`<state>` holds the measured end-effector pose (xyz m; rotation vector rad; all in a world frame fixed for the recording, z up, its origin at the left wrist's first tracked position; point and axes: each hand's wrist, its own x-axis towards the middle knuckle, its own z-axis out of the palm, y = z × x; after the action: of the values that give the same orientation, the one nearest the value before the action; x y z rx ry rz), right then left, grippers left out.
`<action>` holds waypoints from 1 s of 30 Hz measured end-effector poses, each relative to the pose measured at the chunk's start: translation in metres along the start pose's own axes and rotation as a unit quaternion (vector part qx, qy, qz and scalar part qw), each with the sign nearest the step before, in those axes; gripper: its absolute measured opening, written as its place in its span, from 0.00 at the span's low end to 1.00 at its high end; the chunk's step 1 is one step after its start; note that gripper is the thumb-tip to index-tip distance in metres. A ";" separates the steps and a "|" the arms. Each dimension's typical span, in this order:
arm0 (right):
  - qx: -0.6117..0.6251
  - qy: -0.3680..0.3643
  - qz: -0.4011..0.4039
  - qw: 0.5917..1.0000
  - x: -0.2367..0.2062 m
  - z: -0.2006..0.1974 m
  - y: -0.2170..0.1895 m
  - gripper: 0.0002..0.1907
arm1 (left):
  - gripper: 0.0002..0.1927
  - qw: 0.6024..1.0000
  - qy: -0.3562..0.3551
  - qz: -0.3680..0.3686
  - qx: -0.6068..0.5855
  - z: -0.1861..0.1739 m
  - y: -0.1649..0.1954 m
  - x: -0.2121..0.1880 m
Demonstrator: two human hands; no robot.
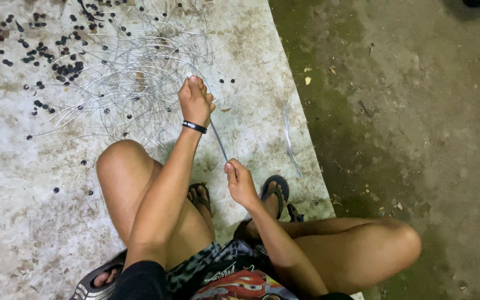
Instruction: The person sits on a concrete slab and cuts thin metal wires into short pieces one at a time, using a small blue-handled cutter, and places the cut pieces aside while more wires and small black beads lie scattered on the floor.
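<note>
The left hand [195, 101] and the right hand [240, 182] are each pinching one end of a thin wire [219, 141], holding it tight above the concrete slab [262, 100] near the wire pile [134, 66], and it is probably looking light, bendy and springy.

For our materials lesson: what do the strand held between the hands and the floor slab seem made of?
Strand: probably metal wire, thin, grey, glossy, keeping a straight line between left hand and right hand. Slab: likely concrete, pale, rough, stained.
</note>
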<state>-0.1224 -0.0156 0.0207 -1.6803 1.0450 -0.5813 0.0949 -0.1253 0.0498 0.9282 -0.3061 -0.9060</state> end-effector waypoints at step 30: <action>0.007 -0.031 0.041 0.999 -0.030 -0.014 0.007 0.11 | 0.18 1.000 0.011 0.000 -0.010 -0.009 0.012 0.011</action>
<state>-0.1508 0.0024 0.0222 -1.6258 1.0582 -0.4792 0.1130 -0.1256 0.0528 0.9181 -0.2786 -0.8965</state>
